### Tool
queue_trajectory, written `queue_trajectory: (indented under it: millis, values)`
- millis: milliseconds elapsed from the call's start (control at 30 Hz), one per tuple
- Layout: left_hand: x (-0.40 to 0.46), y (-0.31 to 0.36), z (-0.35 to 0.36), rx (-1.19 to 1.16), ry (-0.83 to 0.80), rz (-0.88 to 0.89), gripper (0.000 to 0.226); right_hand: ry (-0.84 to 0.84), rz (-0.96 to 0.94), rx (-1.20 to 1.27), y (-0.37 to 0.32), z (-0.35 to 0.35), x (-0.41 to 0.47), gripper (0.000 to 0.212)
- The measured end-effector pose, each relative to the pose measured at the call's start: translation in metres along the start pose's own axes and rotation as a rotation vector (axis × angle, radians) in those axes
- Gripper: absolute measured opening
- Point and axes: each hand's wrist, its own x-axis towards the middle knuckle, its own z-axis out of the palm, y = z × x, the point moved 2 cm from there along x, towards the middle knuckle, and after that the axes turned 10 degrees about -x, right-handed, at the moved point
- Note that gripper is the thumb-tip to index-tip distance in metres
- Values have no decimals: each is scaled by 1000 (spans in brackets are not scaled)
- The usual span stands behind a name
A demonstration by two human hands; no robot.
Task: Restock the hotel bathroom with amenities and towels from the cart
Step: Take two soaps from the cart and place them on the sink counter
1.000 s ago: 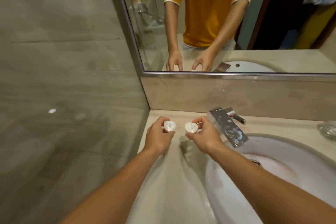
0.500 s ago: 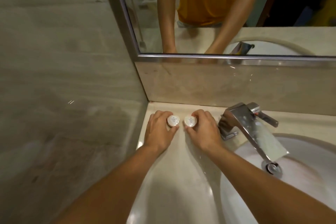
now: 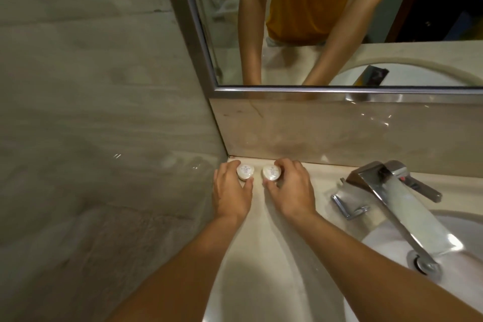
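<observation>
Two small white round amenity containers with printed lids stand side by side at the back left corner of the beige counter (image 3: 261, 243). My left hand (image 3: 230, 191) grips the left container (image 3: 245, 171) between fingers and thumb. My right hand (image 3: 290, 188) grips the right container (image 3: 271, 172) the same way. Both containers sit low on the counter, close to the backsplash and a finger's width apart.
A chrome faucet (image 3: 386, 191) with a side lever stands right of my hands, its spout over the white basin (image 3: 392, 238) and drain (image 3: 424, 265). A stone wall (image 3: 104, 138) closes the left side. The mirror (image 3: 339, 21) above reflects a person in a yellow shirt.
Both hands moved forward and down with the containers, from held above the counter to low at its back corner. The view tilted down and closer.
</observation>
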Motion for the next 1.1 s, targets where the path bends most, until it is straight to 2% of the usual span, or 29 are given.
queue_trajectory:
  millis: [333,600,767,933,1000,1100]
  values:
    - [-9,7,-4,-41,16,-41,60,31,-34,-59,4,0,-21,32]
    - [-47,6,-25,-151,63,-94,52,-39,-81,-23,-35,14,-41,30]
    - [-55,8,-33,-191,97,-45,31,-55,-102,-9,-37,24,-43,33]
    - [-55,4,-32,-150,89,-80,32,-61,-126,-2,-37,29,-43,32]
    - [-54,1,-30,-134,71,-106,36,-82,-129,-1,-38,26,-43,34]
    - [-56,3,-32,-64,32,-140,45,-136,-119,-32,-38,15,-44,50]
